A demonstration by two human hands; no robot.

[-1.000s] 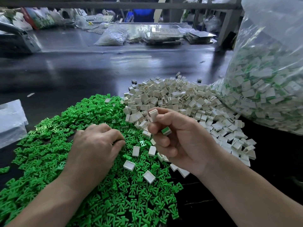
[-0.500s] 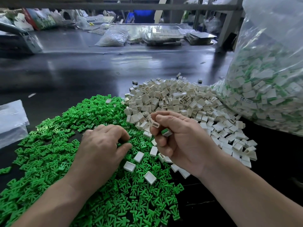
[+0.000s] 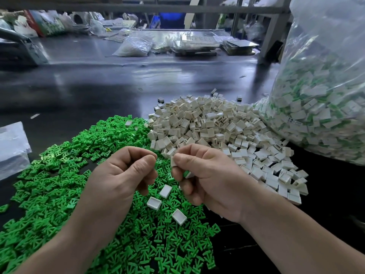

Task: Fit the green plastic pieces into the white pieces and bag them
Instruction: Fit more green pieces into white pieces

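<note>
Working, left to right:
Green pieces: heaped on the dark surface, near the left hand.
Left hand: raised, fingers curled; I couldn't tell what they held.
Right hand: pinched shut on a white piece, turned toward the left, likely for fitting.
White pieces: piled just behind.
Bag: far right, heavy with finished parts.

The left hand curls shut, hiding whatever it holds. The big bag runs off the right edge; far shelves are blurred.
</note>
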